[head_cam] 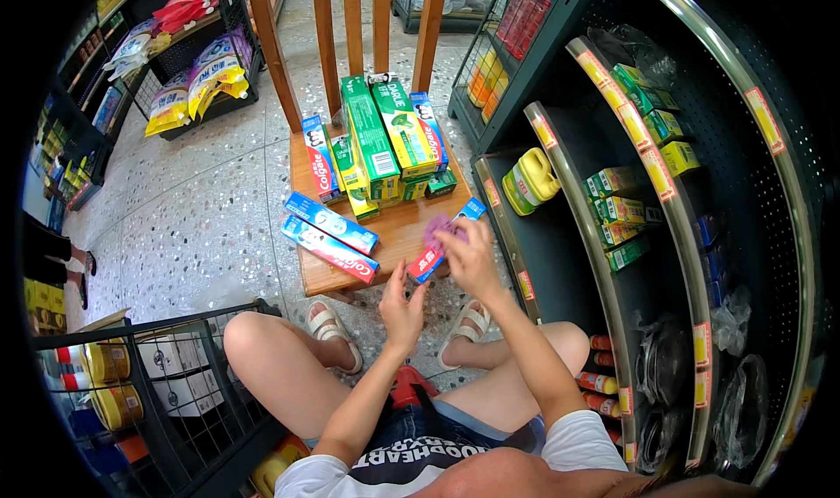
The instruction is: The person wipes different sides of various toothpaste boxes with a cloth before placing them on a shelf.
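Note:
My left hand (403, 306) grips the lower end of a blue and red toothpaste box (426, 265), tilted above the front right of a wooden chair seat (400, 229). In my right hand (467, 255) a purple cloth (446, 230) is pinched against the middle of that box. Two Colgate toothpaste boxes (331, 248) lie side by side at the seat's front left. Behind them, several green and yellow Darlie boxes (371, 137) are stacked, with a Colgate box (319, 160) at the left and another (430, 130) at the right.
At the right, curved shelves (571, 235) hold toothpaste boxes, a yellow jug (531, 181) and wrapped pans (663, 360). A wire-sided shelf (190, 360) with tubs stands at lower left. Bagged goods (197, 97) fill a rack at upper left. Another person's legs (65, 262) show at far left.

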`<state>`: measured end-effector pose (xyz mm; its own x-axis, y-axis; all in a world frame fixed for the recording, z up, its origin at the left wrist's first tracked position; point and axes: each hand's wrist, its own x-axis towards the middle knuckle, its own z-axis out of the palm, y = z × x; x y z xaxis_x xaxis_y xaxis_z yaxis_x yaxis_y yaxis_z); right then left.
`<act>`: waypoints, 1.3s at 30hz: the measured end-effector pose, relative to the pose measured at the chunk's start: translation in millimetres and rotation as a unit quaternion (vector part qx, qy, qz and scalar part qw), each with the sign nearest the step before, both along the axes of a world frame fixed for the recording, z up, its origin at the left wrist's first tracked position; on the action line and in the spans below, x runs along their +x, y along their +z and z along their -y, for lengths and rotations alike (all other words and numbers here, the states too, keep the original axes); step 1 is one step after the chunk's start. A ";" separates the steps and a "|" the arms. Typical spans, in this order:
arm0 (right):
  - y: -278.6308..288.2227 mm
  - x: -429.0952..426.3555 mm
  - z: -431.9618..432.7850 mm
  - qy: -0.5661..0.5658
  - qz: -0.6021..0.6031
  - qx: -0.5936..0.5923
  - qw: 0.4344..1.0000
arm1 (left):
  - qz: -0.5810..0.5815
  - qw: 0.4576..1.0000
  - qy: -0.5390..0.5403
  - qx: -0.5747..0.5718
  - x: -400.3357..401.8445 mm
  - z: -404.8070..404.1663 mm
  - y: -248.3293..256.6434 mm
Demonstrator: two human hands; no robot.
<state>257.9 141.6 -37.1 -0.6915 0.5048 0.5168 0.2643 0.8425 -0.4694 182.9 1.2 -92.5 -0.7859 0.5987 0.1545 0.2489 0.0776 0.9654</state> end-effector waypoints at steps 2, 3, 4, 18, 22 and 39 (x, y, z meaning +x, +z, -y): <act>-0.1 2.4 -26.4 -0.036 0.011 0.015 0.999 | 0.006 1.000 -0.006 -0.008 -0.3 2.0 4.8; -0.5 1.9 -38.0 -0.069 0.018 0.032 0.997 | 0.009 1.000 -0.009 -0.014 -1.4 3.1 7.5; -2.4 2.8 -49.2 -0.071 0.018 0.032 0.997 | 0.009 1.000 -0.011 -0.013 -1.2 2.5 8.2; 9.2 24.0 -58.8 -0.148 -0.143 -0.200 0.958 | -0.093 0.986 0.001 0.135 -7.0 -2.8 70.6; 66.8 28.2 -8.2 -0.055 -0.171 -0.171 0.969 | -0.172 0.967 -0.014 0.189 -16.3 -17.5 84.4; 115.3 12.9 38.7 -0.028 -0.050 0.146 0.988 | -0.163 0.970 -0.027 0.179 -4.8 -26.1 107.3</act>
